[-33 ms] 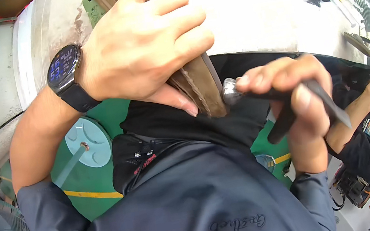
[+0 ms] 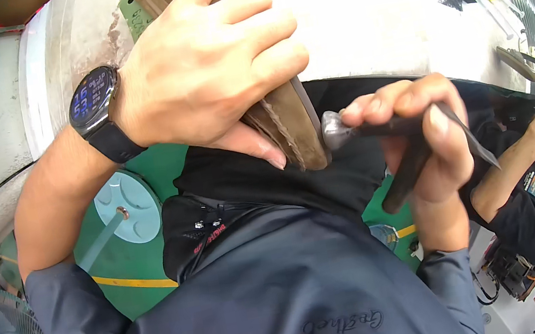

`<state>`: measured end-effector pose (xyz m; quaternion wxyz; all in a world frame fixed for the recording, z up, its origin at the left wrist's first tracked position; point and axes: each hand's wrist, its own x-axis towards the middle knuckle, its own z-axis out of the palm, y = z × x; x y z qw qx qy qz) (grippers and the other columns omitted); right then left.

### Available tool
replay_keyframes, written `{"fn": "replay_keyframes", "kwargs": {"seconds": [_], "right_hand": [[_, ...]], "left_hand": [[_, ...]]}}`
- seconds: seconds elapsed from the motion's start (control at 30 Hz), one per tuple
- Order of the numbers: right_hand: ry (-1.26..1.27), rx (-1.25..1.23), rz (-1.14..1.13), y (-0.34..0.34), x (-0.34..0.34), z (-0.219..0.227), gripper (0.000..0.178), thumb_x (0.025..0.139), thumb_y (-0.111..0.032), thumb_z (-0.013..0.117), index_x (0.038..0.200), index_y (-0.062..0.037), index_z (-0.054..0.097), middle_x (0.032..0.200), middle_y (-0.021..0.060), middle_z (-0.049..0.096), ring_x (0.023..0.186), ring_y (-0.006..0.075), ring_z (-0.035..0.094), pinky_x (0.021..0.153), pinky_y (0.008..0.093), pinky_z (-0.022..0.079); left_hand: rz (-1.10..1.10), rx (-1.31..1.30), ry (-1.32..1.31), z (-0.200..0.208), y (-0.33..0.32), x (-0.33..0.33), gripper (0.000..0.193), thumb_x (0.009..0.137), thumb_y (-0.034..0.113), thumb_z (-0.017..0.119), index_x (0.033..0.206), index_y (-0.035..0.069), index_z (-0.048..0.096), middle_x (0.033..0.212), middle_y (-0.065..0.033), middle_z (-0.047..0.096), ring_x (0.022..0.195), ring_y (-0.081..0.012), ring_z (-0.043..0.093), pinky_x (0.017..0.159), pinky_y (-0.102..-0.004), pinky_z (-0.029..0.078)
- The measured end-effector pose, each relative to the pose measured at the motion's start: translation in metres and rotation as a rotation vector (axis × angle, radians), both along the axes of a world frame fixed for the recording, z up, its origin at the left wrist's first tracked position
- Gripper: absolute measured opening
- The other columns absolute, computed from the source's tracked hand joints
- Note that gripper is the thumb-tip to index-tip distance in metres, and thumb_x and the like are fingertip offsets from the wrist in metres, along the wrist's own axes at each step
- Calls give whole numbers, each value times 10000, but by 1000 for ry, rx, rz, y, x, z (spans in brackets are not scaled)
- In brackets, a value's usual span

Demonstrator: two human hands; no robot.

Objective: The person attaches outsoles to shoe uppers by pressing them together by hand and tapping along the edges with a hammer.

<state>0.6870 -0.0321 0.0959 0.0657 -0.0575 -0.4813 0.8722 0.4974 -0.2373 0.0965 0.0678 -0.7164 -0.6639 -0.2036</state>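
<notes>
The left hand (image 2: 216,69) clasped a brown shoe (image 2: 302,129), its matte upper crossed by a ropy seam (image 2: 279,121) and its near end jutting past the pale table (image 2: 357,24). Right of the shoe, the right hand (image 2: 438,138) gripped a dark hammer (image 2: 409,175), its rounded metal face (image 2: 334,130) just beside the shoe; a round watch (image 2: 92,101) left of the shoe showed lit digits, and cursive script (image 2: 345,324) marked the dark garment (image 2: 233,300) below the shoe.
</notes>
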Motion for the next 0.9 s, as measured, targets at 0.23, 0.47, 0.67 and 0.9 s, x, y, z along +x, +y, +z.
{"fn": "replay_keyframes", "kwargs": {"seconds": [0.23, 0.47, 0.67, 0.9], "right_hand": [[168, 205, 101, 7, -4, -5, 287, 993, -263, 604, 1099, 4, 603, 1044, 253, 701, 1014, 427, 702, 935, 558, 574], [320, 665, 392, 17, -41, 36, 238, 913, -170, 711, 961, 38, 607, 924, 270, 698, 869, 411, 737, 823, 542, 629], [7, 365, -56, -18, -23, 24, 253, 984, -241, 592, 1031, 5, 554, 947, 234, 677, 910, 409, 694, 876, 552, 587], [63, 799, 267, -9, -54, 67, 270, 915, -156, 665, 1021, 80, 590, 930, 284, 692, 865, 403, 725, 851, 540, 618]], "left_hand": [[-33, -3, 44, 0, 3, -2, 804, 662, 752, 664, 1031, 39, 621, 997, -108, 611, 914, -330, 610, 934, -542, 456], [-4, 21, -18, -9, -8, -3, 750, 722, 728, 625, 1029, 44, 622, 979, -94, 603, 896, -311, 609, 941, -520, 452], [6, 142, -24, -21, -3, -2, 699, 668, 690, 658, 969, 60, 628, 921, -64, 590, 866, -268, 616, 934, -484, 459], [17, 79, -56, -17, -4, -3, 691, 625, 659, 703, 982, 72, 628, 931, -50, 588, 871, -245, 616, 957, -483, 455]]}}
